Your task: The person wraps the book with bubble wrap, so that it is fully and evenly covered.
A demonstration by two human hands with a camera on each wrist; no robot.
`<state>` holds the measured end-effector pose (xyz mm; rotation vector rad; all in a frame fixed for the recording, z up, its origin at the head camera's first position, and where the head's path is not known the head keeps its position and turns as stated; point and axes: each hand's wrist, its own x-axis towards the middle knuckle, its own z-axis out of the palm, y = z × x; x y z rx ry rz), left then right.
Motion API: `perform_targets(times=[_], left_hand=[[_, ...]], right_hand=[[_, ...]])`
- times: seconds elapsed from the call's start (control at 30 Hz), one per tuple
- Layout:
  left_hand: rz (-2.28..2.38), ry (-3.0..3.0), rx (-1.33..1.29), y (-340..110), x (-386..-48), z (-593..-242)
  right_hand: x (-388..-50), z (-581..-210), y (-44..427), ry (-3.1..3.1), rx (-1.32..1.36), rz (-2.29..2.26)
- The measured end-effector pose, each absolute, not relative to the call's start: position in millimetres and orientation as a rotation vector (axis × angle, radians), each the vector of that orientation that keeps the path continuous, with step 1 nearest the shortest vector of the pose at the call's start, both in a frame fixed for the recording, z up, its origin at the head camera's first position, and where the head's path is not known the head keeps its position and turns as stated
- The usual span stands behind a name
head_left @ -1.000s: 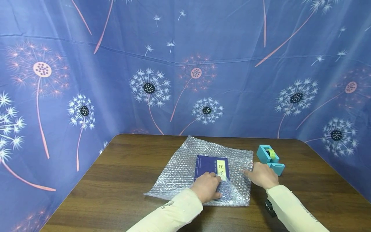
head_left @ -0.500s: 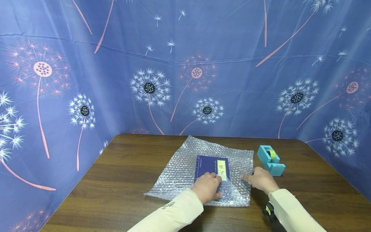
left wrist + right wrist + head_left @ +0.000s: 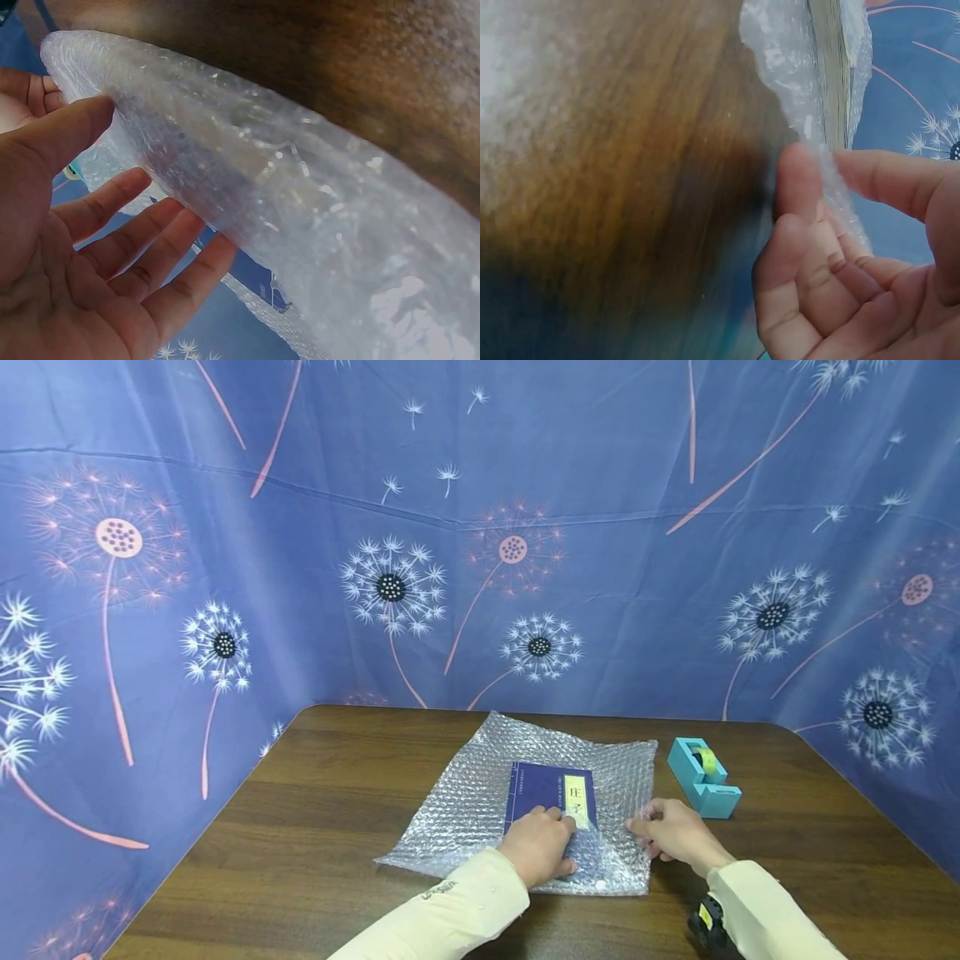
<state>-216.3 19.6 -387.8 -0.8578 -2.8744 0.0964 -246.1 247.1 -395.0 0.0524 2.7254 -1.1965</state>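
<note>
A dark blue book [image 3: 536, 787] with a yellow title label lies on a sheet of bubble wrap [image 3: 457, 802] on the table. The wrap's near part is folded over the lower end of the book. My left hand [image 3: 536, 846] rests on that folded part, fingertips at the cover; in the left wrist view its fingers [image 3: 172, 277] are loosely bent against the wrap. At the sheet's right edge, my right hand [image 3: 681, 837] pinches the bubble wrap between thumb and fingers. The right wrist view has the pinched wrap [image 3: 799, 82] beside the book's page edges [image 3: 831, 75].
A turquoise tape dispenser [image 3: 701, 781] with a yellow-green roll stands on the wooden table [image 3: 300, 827], behind and right of my right hand. A blue dandelion-print cloth [image 3: 450, 568] hangs behind the table and along its sides.
My right hand has drawn slightly nearer and turned, from pointing at the wrap's right side to pinching its edge. The left hand has stayed on the folded wrap and book.
</note>
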Motion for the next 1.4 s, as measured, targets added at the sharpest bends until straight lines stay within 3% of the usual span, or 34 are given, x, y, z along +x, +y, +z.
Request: perform_targets(times=[1.4], left_hand=[[0.069,-2.824,-0.869,16.9,-215.6,-390.9]], right_hand=[[-250.3,-378.0,197.5,2.778,-0.237,-1.161]])
